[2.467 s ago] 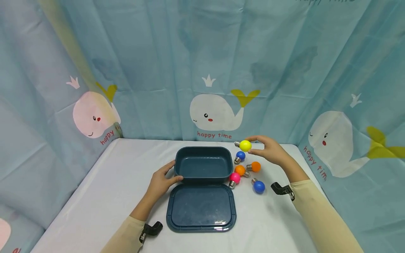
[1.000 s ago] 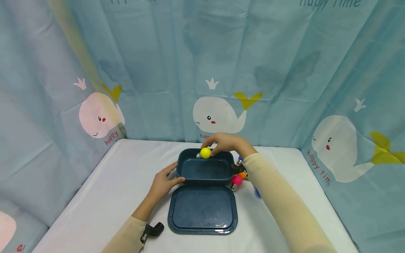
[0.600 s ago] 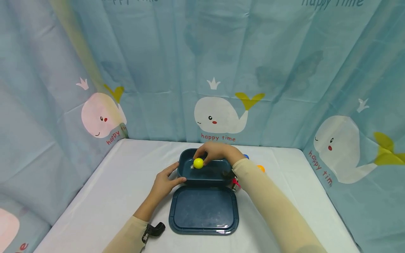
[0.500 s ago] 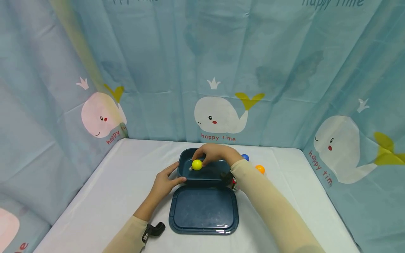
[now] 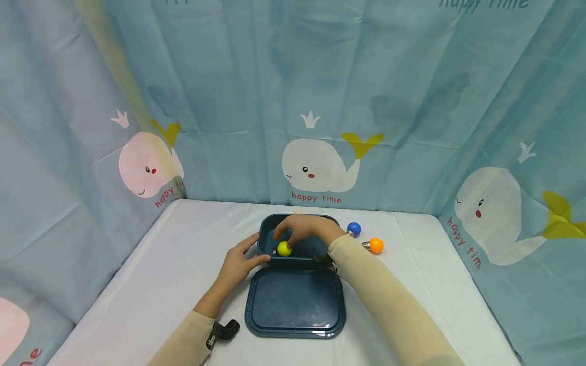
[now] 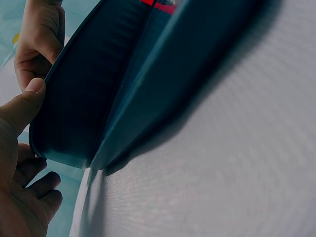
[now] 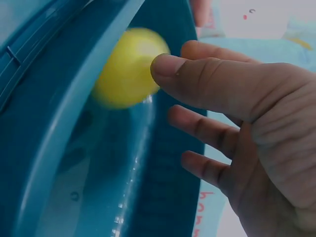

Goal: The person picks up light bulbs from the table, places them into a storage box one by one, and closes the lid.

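Observation:
A dark teal plastic box (image 5: 265, 223) stands on the white-covered table. My left hand (image 5: 237, 262) grips its left end, thumb by the near corner and fingers along the side; in the left wrist view the thumb (image 6: 30, 101) lies at the rim. Inside the box, near its left front, is a yellow light bulb (image 5: 284, 249) with a metal screw base. My right hand (image 5: 299, 227) is over the box just above the bulb, thumb and fingers spread apart. In the right wrist view the bulb (image 7: 128, 69) is blurred, and the thumb tip overlaps its edge.
The matching lid (image 5: 295, 302) lies flat in front of the box. Right of the box are a blue bulb (image 5: 354, 229) and an orange bulb (image 5: 376, 245); my right forearm hides other things there. A whale-print curtain (image 5: 220, 152) surrounds the table.
My right hand has carried the yellow bulb left from beside the box, lowered it inside and parted its fingers from it. My left hand has stayed at the box's left end.

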Tool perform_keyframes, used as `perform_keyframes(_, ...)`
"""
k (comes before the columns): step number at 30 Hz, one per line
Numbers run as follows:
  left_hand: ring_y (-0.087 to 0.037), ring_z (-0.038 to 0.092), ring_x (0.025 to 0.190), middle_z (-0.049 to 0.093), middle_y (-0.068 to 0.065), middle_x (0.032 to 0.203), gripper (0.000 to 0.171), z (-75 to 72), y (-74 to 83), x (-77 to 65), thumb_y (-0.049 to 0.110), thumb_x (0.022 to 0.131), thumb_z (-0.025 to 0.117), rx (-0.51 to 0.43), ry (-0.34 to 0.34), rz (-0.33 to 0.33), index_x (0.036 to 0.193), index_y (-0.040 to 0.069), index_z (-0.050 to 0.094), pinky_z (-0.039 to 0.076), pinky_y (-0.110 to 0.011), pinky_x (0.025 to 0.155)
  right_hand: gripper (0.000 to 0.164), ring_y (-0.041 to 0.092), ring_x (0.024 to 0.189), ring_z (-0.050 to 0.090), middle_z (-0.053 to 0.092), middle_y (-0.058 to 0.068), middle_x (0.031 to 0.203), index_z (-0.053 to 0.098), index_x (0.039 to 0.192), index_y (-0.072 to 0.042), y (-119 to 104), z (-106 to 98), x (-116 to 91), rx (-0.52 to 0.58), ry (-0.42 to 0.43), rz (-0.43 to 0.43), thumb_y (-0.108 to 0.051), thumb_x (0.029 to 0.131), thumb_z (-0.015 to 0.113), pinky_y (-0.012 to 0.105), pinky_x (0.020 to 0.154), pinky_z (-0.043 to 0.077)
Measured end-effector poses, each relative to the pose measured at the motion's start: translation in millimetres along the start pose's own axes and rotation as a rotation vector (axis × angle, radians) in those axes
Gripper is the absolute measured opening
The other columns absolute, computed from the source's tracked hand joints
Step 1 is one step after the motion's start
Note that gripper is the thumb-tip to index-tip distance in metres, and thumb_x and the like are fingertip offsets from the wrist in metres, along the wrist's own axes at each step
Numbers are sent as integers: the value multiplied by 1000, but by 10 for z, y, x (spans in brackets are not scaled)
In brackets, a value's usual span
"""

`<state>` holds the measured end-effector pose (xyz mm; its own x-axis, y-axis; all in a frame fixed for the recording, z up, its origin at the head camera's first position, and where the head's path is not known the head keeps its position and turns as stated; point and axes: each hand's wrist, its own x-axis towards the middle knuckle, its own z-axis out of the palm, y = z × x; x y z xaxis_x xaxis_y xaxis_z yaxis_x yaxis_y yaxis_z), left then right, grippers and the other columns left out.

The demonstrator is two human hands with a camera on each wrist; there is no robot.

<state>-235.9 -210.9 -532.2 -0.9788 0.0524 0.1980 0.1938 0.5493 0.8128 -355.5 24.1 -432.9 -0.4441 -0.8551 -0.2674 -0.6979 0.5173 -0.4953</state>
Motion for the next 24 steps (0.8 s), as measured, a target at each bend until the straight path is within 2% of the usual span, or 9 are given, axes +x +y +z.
perform_keyframes(4, -33, 40, 148, 45, -3, 160, 84, 8, 0, 7, 43, 84, 85, -2, -2, -1, 155, 18, 47, 39, -58, 117, 45, 17, 134, 56, 65, -11, 137, 66, 138, -20, -1, -30, -96, -21, 52, -7, -14, 95, 75, 41, 113, 47)
perform_keyframes(9, -34, 40, 149, 45, -5, 160, 85, 1, 12, 21, 44, 84, 84, 4, -3, -3, 156, 19, 46, 38, -59, 117, 44, 15, 132, 56, 64, -12, 137, 67, 137, -23, -31, -108, -316, 4, 146, -3, -18, 94, 76, 44, 113, 47)
perform_keyframes(17, -32, 39, 149, 45, -3, 160, 85, -6, 19, 18, 45, 83, 85, 4, 5, -4, 155, 18, 48, 37, -58, 118, 41, 20, 132, 56, 65, -12, 135, 68, 134, -28, -80, -164, -791, 71, 308, 49, -24, 94, 78, 49, 113, 46)
perform_keyframes(24, -33, 39, 149, 46, -7, 160, 86, 14, -2, 8, 46, 82, 85, -6, 12, -1, 154, 19, 48, 37, -58, 118, 39, 20, 130, 55, 64, -10, 135, 69, 132, -29, -89, -69, -1217, 102, 467, 113, -24, 94, 77, 48, 111, 48)
